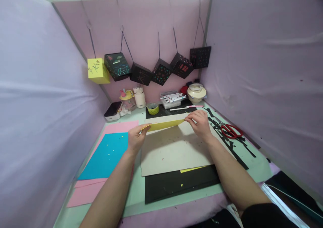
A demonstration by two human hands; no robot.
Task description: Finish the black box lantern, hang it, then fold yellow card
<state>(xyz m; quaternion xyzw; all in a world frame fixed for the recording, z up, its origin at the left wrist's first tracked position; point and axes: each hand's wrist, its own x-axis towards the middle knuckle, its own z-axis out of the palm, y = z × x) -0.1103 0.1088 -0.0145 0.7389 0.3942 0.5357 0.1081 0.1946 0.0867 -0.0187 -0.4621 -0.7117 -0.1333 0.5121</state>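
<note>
A strip of yellow paper (165, 124) is stretched between my two hands, seen nearly edge-on above a large off-white board (174, 154). My left hand (136, 137) pinches its left end between thumb and fingers. At the other end, my right hand (199, 123) grips the corner with thumb and fingertips. The paper casts a shadow on the board below. Under the board's near edge lies black paper (174, 191), with a sliver of yellow paper (193, 169) showing between them.
Blue paper (103, 155) lies over pink sheets (87, 192) at left. Red-handled scissors (231, 131) rest among black paper strips (217, 123) at right. Behind stand green tape (152, 108), a box of markers (173, 100), a bottle (139, 97) and a cream pot (196, 94). Decorated boxes (117, 66) hang above.
</note>
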